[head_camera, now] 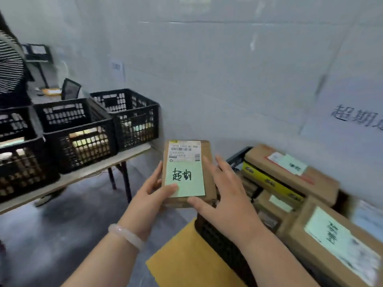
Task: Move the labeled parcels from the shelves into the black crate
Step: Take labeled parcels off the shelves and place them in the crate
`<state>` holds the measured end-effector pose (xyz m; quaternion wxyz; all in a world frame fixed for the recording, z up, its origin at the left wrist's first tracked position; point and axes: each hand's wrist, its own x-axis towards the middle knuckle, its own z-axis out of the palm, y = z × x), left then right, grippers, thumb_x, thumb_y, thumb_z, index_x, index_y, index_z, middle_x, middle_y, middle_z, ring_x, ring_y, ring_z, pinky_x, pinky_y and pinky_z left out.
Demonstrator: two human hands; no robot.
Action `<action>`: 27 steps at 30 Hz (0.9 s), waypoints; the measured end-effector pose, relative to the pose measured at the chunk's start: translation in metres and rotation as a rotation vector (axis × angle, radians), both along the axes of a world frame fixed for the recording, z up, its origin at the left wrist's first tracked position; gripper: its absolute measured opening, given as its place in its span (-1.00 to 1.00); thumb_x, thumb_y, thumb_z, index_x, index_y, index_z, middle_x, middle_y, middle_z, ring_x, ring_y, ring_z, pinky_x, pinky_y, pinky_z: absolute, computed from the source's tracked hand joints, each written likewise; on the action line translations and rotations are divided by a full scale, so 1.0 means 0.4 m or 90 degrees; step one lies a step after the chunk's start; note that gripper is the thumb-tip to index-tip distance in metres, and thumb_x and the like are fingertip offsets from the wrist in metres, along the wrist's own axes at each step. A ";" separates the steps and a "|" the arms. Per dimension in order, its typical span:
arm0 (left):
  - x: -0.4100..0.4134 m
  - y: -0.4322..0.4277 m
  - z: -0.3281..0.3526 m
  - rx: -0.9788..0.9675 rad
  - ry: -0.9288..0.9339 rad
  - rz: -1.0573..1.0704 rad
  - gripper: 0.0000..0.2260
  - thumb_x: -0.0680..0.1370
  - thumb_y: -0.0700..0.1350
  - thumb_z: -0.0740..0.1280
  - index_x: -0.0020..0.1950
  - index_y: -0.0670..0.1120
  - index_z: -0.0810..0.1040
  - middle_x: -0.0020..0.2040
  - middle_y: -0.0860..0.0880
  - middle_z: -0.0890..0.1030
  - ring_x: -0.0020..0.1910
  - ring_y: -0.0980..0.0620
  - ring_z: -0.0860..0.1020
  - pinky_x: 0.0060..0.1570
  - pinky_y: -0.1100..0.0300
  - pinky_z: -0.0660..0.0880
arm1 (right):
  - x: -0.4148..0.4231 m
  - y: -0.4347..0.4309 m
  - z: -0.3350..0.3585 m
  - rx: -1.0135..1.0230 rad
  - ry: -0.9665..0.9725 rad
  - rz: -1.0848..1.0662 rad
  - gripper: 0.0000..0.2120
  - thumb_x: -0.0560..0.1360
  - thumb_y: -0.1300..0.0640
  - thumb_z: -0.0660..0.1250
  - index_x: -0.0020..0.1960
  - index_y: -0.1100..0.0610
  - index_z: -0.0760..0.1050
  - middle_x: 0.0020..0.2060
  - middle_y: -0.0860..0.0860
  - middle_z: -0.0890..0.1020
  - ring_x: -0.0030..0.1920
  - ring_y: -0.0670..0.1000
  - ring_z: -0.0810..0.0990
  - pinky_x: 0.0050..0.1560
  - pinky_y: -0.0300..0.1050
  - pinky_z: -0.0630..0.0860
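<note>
A small brown cardboard parcel (187,160) with a shipping label and a pale green handwritten sticker is held in mid-air at centre frame. My left hand (153,193) grips its near left corner, thumb on the green sticker and fingers along the left side. My right hand (226,195) lies along the parcel's right side with fingers straight and thumb at the near edge. The black crate (215,239) stands below and to the right, holding several labeled cardboard parcels (290,172).
A table (83,175) on the left carries three black crates (128,117) with goods inside. A brown flat sheet (182,264) lies by the near crate. A grey panel wall (228,79) stands behind. A person in a striped top (10,65) is at far left.
</note>
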<state>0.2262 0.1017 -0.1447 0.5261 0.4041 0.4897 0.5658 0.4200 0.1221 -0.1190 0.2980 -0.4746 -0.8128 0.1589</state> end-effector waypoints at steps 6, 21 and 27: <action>0.254 0.088 0.030 -0.019 -0.016 -0.146 -0.48 0.58 -0.20 0.33 0.46 0.20 0.33 0.15 0.02 0.68 0.10 -0.02 0.67 -0.01 0.09 0.60 | 0.245 -0.048 0.030 -0.006 0.035 -0.142 -0.16 0.40 -0.30 0.36 0.47 -0.44 -0.13 0.48 -0.42 -0.18 0.51 -0.25 -0.16 0.49 -0.05 0.08; 0.310 0.289 -0.012 -0.175 0.140 -0.150 -0.59 0.52 -0.04 0.41 0.31 0.33 0.49 0.03 0.09 0.71 0.02 -0.04 0.68 0.11 -0.10 0.61 | 0.342 -0.026 0.014 -0.069 0.042 -0.218 -0.23 0.43 -0.29 0.33 0.46 -0.44 -0.07 0.47 -0.44 -0.14 0.52 -0.20 -0.07 0.44 0.04 0.18; 0.300 0.397 0.009 -0.195 0.248 -0.208 -0.40 0.38 0.07 0.45 0.40 0.30 0.41 0.20 0.05 0.62 0.10 -0.06 0.61 0.10 -0.05 0.60 | 0.293 0.033 0.003 -0.101 0.041 -0.268 -0.27 0.46 -0.29 0.29 0.47 -0.43 -0.07 0.49 -0.41 -0.14 0.53 -0.21 -0.11 0.48 0.10 0.11</action>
